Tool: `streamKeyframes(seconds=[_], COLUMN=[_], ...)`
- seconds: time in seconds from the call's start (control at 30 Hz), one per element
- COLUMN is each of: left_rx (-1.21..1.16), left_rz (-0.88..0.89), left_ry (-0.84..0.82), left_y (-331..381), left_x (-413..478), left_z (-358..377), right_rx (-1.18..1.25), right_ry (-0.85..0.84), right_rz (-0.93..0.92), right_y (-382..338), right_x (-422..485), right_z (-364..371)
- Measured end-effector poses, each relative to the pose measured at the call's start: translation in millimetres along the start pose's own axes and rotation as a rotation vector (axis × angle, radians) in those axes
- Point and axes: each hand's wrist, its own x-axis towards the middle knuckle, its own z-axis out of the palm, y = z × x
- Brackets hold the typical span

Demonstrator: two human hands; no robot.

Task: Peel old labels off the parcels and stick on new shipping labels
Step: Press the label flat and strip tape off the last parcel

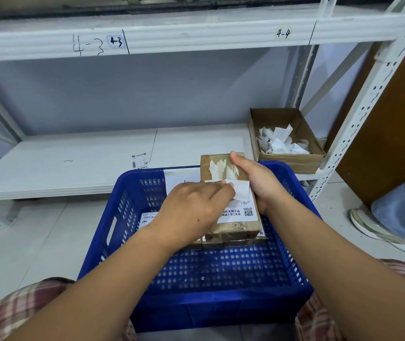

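We hold the small brown parcel point(235, 228) over the far side of the blue basket point(221, 311), our right hand point(258, 183) wrapped round its right edge and our left hand point(191, 210) pinching the lifted flap of the old label point(238, 215). The parcel looks light and stiff, but the label is thin paper, torn to white shreds point(223, 168) higher up, so we judge it best gripped close to the peel line and pulled low and slowly. More parcels point(215, 244) lie beneath it, and the box of scraps point(292, 161) sits far right on the shelf point(73, 166) with nothing we can see in the way.
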Motion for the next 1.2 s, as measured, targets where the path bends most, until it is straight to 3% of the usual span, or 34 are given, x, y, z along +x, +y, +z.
streamKeyframes(seconds=[1.03, 1.2], left_rx=[-0.1, -0.126], left_rz=[0.052, -0.126], left_ry=[-0.042, -0.058], left_y=[12.2, 13.2], left_x=[-0.9, 5.6], left_z=[-1.2, -8.4], right_rx=[-0.011, 0.015], right_ry=[0.204, 0.198], right_rz=[0.003, -0.018], right_y=[-3.2, -0.6], right_x=[11.6, 7.5], right_z=[-16.0, -9.0])
